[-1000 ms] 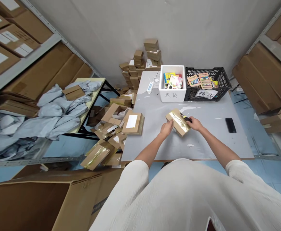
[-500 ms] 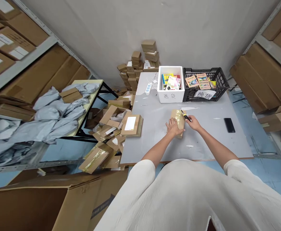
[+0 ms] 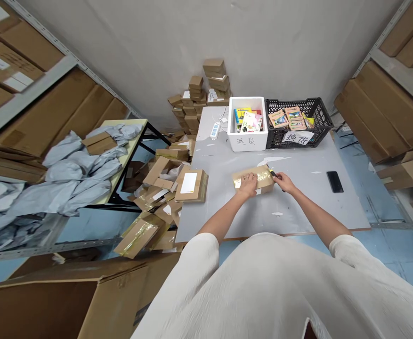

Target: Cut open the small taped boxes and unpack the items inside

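Observation:
A taped cardboard box (image 3: pixel 263 177) lies sideways on the grey table (image 3: pixel 220 212), with shiny clear tape along its upper face. My left hand (image 3: pixel 248 185) grips the box from above, its fingers over the top and the thumb hidden from sight. In my right hand (image 3: pixel 284 182) is a utility knife (image 3: pixel 273 173) with a black and yellow handle. The knife's tip is at the right end of the box; whether the blade is in the tape or just touching it is too small to tell.
A white foam box (image 3: pixel 247 141) and a black crate (image 3: pixel 300 136), both with books, stand at the table's back. A phone (image 3: pixel 335 181) lies right, a labelled carton (image 3: pixel 192 185) at the left edge. Opened cartons (image 3: pixel 141 233) pile up left of the table.
The box has turned from lengthwise to crosswise on the table. My left hand has shifted left on it, and the knife is now at its right end.

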`<state>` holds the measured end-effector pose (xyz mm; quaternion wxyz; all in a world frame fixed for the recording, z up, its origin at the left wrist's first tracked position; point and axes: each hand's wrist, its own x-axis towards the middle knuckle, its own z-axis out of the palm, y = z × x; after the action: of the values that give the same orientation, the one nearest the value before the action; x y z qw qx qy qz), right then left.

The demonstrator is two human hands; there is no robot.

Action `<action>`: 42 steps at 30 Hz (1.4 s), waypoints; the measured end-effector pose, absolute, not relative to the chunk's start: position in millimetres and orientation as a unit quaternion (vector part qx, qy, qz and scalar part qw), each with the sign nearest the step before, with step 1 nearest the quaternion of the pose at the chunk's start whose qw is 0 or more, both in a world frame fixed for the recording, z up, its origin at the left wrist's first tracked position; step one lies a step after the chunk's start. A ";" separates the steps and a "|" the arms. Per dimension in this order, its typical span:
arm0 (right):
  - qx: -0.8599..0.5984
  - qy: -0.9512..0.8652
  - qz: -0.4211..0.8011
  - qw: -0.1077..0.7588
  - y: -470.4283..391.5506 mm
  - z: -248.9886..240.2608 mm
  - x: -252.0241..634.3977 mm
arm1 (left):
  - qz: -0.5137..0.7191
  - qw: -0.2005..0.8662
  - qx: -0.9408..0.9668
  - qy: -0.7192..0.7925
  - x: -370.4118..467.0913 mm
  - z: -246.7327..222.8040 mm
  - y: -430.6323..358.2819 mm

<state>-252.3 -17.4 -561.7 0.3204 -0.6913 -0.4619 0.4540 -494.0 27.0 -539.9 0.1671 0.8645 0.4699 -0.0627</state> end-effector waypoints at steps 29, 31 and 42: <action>-0.626 -0.723 0.288 0.050 -20.8 -527.0 -195.1 | -0.049 0.172 0.881 0.438 -485.0 -548.4 3.4; -0.610 -0.746 0.265 0.034 -14.2 -526.8 -200.9 | -0.048 0.166 0.884 0.435 -485.3 -548.1 1.7; -0.573 -0.784 0.240 -0.020 6.1 -525.9 -213.8 | -0.053 0.148 0.887 0.434 -486.4 -544.3 -1.3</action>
<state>-213.8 6.1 -525.9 -0.0203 -0.5726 -0.7836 0.2403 -486.4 -1.3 -544.3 0.1476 0.8873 0.4336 -0.0529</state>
